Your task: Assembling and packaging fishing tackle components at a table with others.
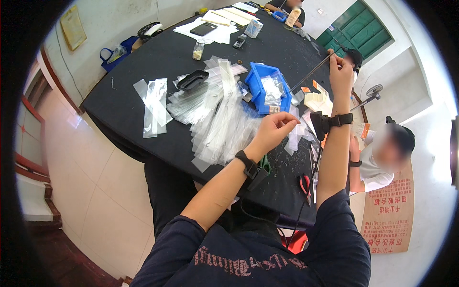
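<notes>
My right hand [340,74] is raised over the right side of the table, fingertips pinched on a thin dark strand [311,73]. The strand slants down toward the blue bin [258,86]; whether it is a wire or a line I cannot tell. My left hand [277,131] hovers just in front of that bin, thumb and fingers pinched together. Anything between them is too small to make out. Small clear packets [273,91] fill part of the bin. To its left spreads a large pile of clear plastic sleeves [222,129], with a black tray [192,80] on top.
Red-handled pliers [305,185] and green-handled scissors [265,165] lie near the table's front edge. A small jar [198,49], a phone [203,29] and papers [224,16] are farther back. Other people sit at the right and far end; a cable hangs from my right wrist.
</notes>
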Tool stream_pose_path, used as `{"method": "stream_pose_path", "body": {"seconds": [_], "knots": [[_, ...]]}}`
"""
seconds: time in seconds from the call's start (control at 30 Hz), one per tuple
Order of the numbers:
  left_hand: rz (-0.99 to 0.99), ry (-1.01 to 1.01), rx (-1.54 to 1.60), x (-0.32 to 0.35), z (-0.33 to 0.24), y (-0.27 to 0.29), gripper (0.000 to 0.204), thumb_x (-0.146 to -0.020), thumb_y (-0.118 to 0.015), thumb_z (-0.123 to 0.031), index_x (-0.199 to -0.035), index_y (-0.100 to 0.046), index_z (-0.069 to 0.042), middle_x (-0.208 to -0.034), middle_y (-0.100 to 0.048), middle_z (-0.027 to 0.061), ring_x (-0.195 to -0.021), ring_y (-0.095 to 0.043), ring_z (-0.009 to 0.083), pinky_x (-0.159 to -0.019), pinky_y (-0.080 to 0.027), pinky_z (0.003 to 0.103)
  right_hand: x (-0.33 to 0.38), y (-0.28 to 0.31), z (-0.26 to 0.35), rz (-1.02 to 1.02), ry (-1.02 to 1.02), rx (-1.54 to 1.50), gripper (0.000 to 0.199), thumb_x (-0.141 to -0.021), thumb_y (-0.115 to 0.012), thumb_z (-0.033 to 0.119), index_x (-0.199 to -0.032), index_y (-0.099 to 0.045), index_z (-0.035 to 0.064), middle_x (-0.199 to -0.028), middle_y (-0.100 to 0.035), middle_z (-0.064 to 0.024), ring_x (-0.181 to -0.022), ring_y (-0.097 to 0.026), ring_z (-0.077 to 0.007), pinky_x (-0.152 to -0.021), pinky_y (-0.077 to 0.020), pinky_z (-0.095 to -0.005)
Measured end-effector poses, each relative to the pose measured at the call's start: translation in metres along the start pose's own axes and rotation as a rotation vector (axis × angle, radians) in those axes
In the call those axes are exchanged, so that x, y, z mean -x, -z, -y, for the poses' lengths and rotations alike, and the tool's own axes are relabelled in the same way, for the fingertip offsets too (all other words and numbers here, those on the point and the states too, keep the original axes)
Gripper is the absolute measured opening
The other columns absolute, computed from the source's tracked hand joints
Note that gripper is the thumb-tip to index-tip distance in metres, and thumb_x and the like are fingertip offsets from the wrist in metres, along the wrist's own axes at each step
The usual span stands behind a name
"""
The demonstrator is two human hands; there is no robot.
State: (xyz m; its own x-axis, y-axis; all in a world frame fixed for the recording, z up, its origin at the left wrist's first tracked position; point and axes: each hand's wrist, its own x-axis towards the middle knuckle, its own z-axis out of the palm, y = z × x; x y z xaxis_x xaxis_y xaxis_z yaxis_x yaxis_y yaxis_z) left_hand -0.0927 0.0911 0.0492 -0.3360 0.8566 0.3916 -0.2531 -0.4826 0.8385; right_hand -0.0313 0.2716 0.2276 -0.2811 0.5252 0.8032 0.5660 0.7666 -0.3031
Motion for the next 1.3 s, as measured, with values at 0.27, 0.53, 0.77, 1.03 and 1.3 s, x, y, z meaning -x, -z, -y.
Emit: {"method": "stream_pose_path", "body": {"seconds": [0.27, 0.53, 0.77, 1.03, 1.3], "knots": [[0.011, 0.011, -0.025, 0.0, -0.002, 0.0, 0.016, -0.09, -0.061, -0.014, -0.095, -0.067, -0.001, -0.085, -0.063, -0.0035, -0.071, -0.051, 0.0019, -0.064, -0.041, 0.018, 0.003, -0.012, -0.031, 0.1, -0.027, -0.103, 0.034, -0.088, -0.061, 0.029, -0.091, -0.066, -0.0044, -0.084, -0.066, -0.0124, -0.071, -0.064, -0.0193, -0.067, -0.0493, -0.0303], [-0.012, 0.005, 0.024, 0.001, -0.004, -0.002, 0.016, -0.092, -0.057, -0.014, -0.095, -0.067, -0.002, -0.072, -0.052, -0.0074, -0.063, -0.043, 0.0009, -0.055, -0.033, 0.018, 0.036, -0.007, -0.017, 0.31, -0.227, -0.588, 0.022, -0.094, -0.057, 0.024, -0.099, -0.061, 0.0025, -0.082, -0.06, -0.0004, -0.068, -0.053, -0.0058, -0.06, -0.0421, -0.0219], [-0.016, -0.016, 0.024, -0.001, -0.001, -0.002, 0.024, -0.094, -0.054, -0.023, -0.094, -0.068, -0.003, -0.069, -0.052, -0.0064, -0.06, -0.043, 0.0015, -0.054, -0.033, 0.018, 0.064, -0.008, -0.005, 0.339, -0.495, -1.295, 0.013, -0.095, -0.055, 0.022, -0.1, -0.057, 0.0099, -0.1, -0.066, -0.0071, -0.087, -0.06, -0.0132, -0.068, -0.0444, -0.0243], [-0.02, -0.033, 0.025, -0.001, 0.0, -0.002, 0.029, -0.096, -0.052, -0.028, -0.092, -0.069, -0.005, -0.069, -0.053, -0.0044, -0.062, -0.044, 0.0023, -0.056, -0.036, 0.018, 0.089, -0.017, -0.019, 0.352, -0.549, -1.422, 0.012, -0.097, -0.051, 0.022, -0.1, -0.054, 0.0109, -0.075, -0.054, 0.0022, -0.082, -0.06, -0.0136, -0.069, -0.0438, -0.0267], [0.0, 0.039, 0.043, -0.001, 0.005, 0.001, 0.029, -0.096, -0.048, -0.022, -0.091, -0.07, -0.003, -0.069, -0.056, -0.0024, -0.062, -0.047, 0.0041, -0.059, -0.039, 0.019, 0.122, -0.024, -0.024, 0.293, -0.641, -1.613, 0.013, -0.096, -0.053, 0.02, -0.107, -0.054, 0.0128, -0.084, -0.057, 0.0018, -0.09, -0.057, -0.0142, -0.076, -0.0438, -0.0293]]}}
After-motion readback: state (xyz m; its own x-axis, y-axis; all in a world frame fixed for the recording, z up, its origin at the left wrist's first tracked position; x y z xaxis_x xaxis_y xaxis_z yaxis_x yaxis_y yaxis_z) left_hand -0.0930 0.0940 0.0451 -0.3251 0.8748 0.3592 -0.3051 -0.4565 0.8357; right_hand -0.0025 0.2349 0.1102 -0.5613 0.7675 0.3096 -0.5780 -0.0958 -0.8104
